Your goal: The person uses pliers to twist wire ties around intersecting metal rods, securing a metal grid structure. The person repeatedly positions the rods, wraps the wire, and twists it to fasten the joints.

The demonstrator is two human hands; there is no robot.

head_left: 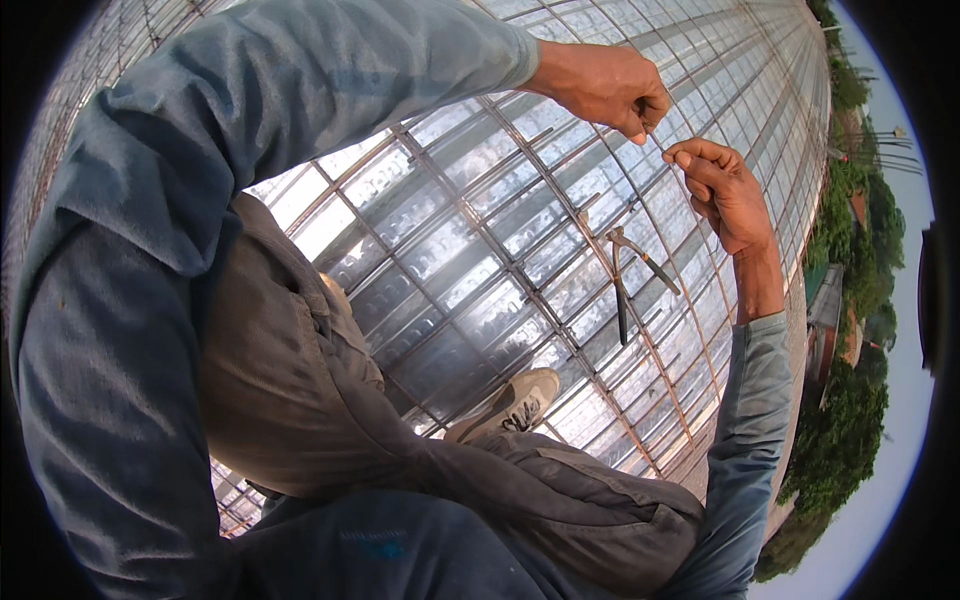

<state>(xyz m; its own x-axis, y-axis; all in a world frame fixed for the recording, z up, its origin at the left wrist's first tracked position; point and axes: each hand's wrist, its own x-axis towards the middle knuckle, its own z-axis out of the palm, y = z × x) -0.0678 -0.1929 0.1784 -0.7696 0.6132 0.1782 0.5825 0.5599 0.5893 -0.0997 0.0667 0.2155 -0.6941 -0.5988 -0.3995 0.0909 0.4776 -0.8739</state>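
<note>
Both my hands are raised over a grid of steel reinforcing bars, close to each other. My left hand is closed, its thumb and fingers pinched downward. Just right of it and lower, my right hand is closed in a pinch, thumb against forefinger. A thin dark wire seems to run between the two pinches; its ends are hidden by the fingers. Below my hands, pincers with dark handles lie on the bars, handles spread apart and touched by neither hand.
Shiny ribbed metal sheeting lies under the bars. My shoe rests amid the grid, below my bent legs. Past the deck's edge on the right are trees, low buildings and sky. Short bar ends stick out near the pincers.
</note>
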